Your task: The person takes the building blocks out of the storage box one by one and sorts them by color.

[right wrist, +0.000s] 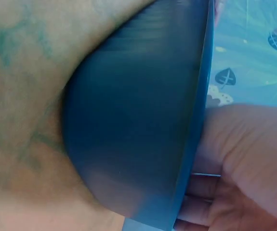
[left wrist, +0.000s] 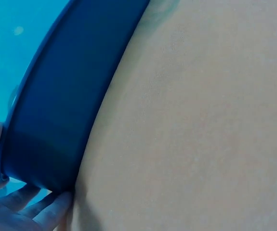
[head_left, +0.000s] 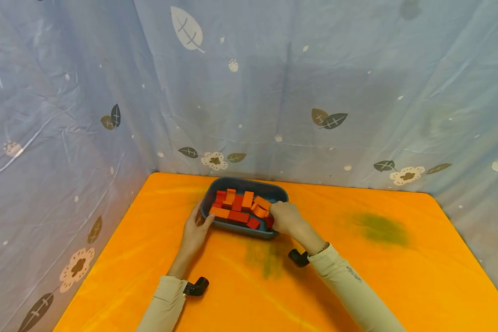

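Note:
A dark blue rectangular tub (head_left: pixel 240 230) holds several red and orange blocks, among them an orange block (head_left: pixel 247 200), an orange arch-shaped piece (head_left: pixel 259 210) and a red block (head_left: pixel 238 216). My left hand (head_left: pixel 194 233) grips the tub's left end, thumb at the rim and fingers (left wrist: pixel 54 211) along the outer wall. At the right end, my right hand (head_left: pixel 288 217) reaches over the rim with bent fingers (right wrist: pixel 196 209) inside the tub. A dark red piece (head_left: pixel 269 222) shows right by its fingers; the fingertips are hidden, so I cannot tell whether they hold it.
The tub stands on an orange-yellow covered table (head_left: pixel 249 286) with greenish stains, near its back edge. A pale blue curtain (head_left: pixel 265 92) with leaf and flower prints hangs behind and at both sides. Black wrist devices (head_left: pixel 196 287) stick out from both sleeves.

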Available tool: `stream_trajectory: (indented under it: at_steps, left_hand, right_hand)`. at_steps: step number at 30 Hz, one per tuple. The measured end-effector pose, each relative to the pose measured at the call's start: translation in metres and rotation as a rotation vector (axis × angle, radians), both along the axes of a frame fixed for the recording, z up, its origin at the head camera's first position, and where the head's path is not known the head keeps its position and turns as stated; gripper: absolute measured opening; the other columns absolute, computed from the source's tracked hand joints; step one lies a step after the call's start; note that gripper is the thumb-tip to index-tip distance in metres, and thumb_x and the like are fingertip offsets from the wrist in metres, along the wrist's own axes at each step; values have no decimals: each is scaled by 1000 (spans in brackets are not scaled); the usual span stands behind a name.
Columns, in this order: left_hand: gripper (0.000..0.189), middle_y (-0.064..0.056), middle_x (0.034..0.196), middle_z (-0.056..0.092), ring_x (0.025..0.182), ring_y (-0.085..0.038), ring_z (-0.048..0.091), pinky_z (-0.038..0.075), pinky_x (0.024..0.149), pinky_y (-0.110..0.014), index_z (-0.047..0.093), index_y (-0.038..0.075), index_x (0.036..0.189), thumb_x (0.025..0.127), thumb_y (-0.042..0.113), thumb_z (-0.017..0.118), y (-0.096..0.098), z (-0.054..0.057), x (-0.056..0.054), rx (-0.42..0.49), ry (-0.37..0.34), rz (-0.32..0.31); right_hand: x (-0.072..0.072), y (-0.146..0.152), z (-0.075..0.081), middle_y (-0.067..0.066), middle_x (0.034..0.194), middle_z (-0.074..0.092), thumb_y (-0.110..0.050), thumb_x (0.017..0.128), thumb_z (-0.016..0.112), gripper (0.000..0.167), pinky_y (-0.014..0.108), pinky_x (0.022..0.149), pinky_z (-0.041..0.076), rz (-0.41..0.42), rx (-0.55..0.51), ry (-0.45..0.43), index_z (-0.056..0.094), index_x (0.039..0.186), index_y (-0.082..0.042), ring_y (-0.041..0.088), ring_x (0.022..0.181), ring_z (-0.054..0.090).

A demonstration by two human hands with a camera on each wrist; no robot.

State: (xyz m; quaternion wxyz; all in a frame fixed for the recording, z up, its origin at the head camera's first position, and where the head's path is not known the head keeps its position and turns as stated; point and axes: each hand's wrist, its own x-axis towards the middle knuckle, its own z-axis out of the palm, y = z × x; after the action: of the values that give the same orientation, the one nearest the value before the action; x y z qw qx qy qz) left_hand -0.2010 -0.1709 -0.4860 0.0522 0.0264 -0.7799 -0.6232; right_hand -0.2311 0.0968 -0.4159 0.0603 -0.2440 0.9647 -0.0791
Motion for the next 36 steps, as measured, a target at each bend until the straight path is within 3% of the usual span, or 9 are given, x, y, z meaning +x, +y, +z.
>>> stream_trajectory:
  at_steps: [3,6,10,12,18,23,27,32,36]
  left_hand:
    - [67,-10,160,22,145,-32,26,30,114,-47,25,8,156,100,20,59,0,-1,0,2,-1,2]
    - [67,-11,160,23,145,-32,27,30,114,-47,25,8,156,100,20,59,1,-1,1,1,6,4]
    - [66,-11,160,24,144,-33,28,31,114,-48,25,9,156,100,21,59,1,0,2,-1,14,4]
    - [66,-12,159,24,143,-34,29,31,113,-49,25,9,156,100,21,58,1,-1,3,-2,13,6]
    - [66,-13,158,26,142,-36,30,29,114,-50,25,7,155,100,19,59,0,-3,3,-1,22,10]
    - [66,-15,157,28,142,-35,31,29,114,-50,25,6,155,100,18,59,2,-3,2,10,30,6]
    - [65,-14,158,28,142,-35,32,30,113,-50,26,7,155,100,18,58,2,-4,3,18,28,16]
    - [65,-14,158,27,141,-36,33,32,112,-51,25,7,155,100,19,58,1,-5,4,20,32,15]
    - [65,-15,158,28,141,-37,33,32,112,-52,26,7,155,100,19,58,1,-4,3,17,38,10]
  right_hand:
    - [0,4,0,5,75,63,-6,78,81,10,31,54,46,21,-64,-25,73,84,-5,18,63,54]
    - [-2,10,2,9,92,67,-8,80,80,24,32,64,54,67,-181,-31,74,102,-1,23,80,63]
    - [-6,24,8,12,100,66,-7,82,78,31,30,72,56,99,-364,-37,71,110,3,27,87,65]
    - [-7,32,10,12,102,65,-8,84,76,32,30,71,55,88,-436,-63,70,113,3,26,85,64]
    - [-8,62,8,13,114,66,-11,88,74,35,34,78,57,7,-600,-116,68,120,1,29,102,61]
    - [-13,87,3,18,107,67,-4,85,75,35,39,76,58,-59,-682,-65,66,117,8,35,98,63]
    - [-29,101,-11,20,106,68,-4,83,77,35,46,80,56,-94,-602,27,68,115,8,36,96,64]
    - [-48,114,-51,25,111,65,-1,83,76,36,46,84,55,-124,-612,-3,67,116,10,37,97,65]
    - [-50,117,-64,25,111,65,2,82,76,37,42,81,57,-137,-656,-34,67,116,11,36,96,66]
